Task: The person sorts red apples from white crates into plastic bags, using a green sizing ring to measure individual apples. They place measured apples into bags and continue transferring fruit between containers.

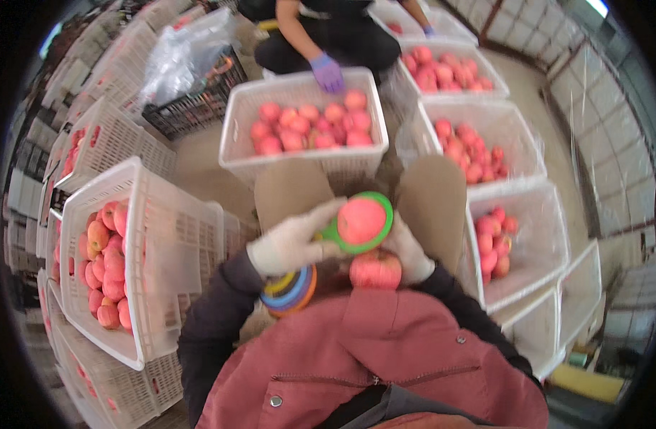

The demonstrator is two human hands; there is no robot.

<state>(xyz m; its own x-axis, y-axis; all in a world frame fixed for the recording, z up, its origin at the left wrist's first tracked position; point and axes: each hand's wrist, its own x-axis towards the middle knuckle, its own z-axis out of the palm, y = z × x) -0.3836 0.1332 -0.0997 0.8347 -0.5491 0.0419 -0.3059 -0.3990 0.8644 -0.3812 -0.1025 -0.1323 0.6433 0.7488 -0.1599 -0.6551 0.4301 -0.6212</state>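
Observation:
My left hand, in a pale glove, grips the handle of a green sizing ring. A red apple sits within the ring, seen from above. Close by on the right is my gloved right hand, its fingers partly hidden behind the ring and apple. A second red apple lies against that hand, just below the ring; whether the fingers hold it is unclear. Several coloured rings, yellow, blue and orange among them, show under my left wrist.
Before my knees stands a white crate of apples, with a co-worker's purple-gloved hand at its far rim. More lined apple crates line the right. A tilted apple crate is at left, beyond it a black crate with plastic film.

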